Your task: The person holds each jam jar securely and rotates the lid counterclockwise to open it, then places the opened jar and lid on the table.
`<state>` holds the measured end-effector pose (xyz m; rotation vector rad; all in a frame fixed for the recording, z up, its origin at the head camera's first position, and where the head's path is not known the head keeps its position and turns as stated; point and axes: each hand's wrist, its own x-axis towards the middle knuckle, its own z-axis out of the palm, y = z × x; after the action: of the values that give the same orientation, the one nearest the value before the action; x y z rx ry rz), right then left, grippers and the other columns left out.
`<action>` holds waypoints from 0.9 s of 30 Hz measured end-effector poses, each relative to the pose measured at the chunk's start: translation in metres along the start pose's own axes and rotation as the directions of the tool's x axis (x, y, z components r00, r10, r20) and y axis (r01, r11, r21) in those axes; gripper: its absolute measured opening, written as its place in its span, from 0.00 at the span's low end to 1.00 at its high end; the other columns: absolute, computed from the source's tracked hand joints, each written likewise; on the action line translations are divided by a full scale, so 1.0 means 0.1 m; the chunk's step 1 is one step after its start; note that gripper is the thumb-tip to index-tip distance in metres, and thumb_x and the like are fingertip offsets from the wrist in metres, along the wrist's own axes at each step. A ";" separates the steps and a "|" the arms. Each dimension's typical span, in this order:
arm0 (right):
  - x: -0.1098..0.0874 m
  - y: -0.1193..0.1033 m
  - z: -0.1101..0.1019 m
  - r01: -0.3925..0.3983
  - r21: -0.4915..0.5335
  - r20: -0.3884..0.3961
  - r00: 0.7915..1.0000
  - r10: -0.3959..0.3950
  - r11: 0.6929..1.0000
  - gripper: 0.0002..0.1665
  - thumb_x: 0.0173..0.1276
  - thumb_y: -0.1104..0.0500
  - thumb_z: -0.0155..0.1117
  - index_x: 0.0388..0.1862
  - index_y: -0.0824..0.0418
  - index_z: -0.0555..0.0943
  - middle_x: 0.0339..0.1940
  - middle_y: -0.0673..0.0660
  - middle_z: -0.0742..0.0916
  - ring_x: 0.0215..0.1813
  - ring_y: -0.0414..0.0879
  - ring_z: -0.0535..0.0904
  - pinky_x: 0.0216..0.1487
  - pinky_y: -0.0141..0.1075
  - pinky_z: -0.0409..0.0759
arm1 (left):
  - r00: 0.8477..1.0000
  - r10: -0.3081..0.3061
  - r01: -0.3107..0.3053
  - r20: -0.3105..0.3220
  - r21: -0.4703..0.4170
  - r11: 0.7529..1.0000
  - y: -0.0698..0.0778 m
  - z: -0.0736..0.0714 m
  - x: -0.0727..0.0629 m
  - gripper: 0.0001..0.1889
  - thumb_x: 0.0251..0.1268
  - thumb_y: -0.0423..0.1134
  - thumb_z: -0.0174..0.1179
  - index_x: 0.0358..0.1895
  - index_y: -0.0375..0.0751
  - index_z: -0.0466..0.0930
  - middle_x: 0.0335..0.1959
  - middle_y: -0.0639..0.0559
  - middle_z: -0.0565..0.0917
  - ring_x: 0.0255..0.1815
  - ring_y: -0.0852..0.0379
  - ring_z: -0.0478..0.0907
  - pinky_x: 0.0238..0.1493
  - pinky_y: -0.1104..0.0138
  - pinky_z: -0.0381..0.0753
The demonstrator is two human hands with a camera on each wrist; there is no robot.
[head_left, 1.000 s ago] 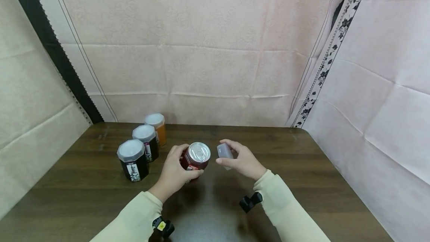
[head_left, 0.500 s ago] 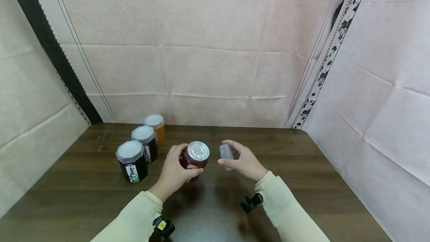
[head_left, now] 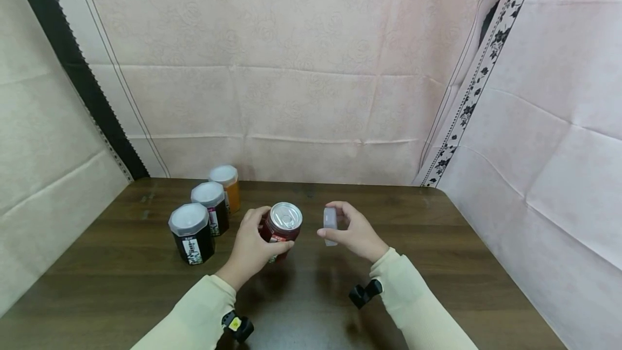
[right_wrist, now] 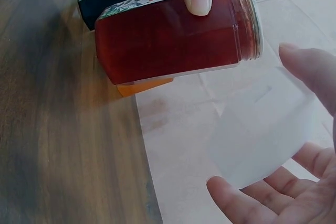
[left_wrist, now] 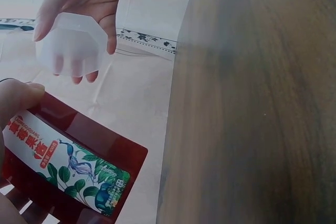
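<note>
In the head view my left hand grips a jar of dark red jam from the left, its silver ring-pull top facing up and slightly tilted. A leafy printed label covers one side of the jar in the left wrist view. The right wrist view shows the jar's glass neck with no plastic cap over its metal top. To the right, my right hand holds a translucent eight-sided plastic cap by its rim between thumb and fingers. A gap separates the cap from the jar.
Left of my hands, three capped jars stand in a slanting row: a dark one in front, another dark one behind it, and an orange one at the back. Cloth walls enclose the wooden table.
My right hand has shifted a little to the right and turned the cap more edge-on. The jar in my left hand has risen very slightly and moved left.
</note>
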<state>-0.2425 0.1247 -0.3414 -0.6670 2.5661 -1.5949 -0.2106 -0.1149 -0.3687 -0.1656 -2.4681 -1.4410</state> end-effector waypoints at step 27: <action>0.02 0.15 -0.01 0.041 0.042 -0.026 0.999 -0.040 0.998 0.35 0.62 0.60 0.70 0.64 0.63 0.64 0.57 0.63 0.74 0.59 0.59 0.75 0.50 0.45 0.80 | 0.998 -0.057 0.056 -0.034 -0.039 0.998 -0.03 -0.04 0.09 0.42 0.47 0.43 0.75 0.66 0.39 0.64 0.59 0.42 0.70 0.61 0.43 0.69 0.58 0.45 0.74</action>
<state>-0.2499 0.1302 -0.3539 -0.7040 2.5443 -1.6757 -0.2194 -0.1197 -0.3667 -0.0784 -2.4374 -1.5009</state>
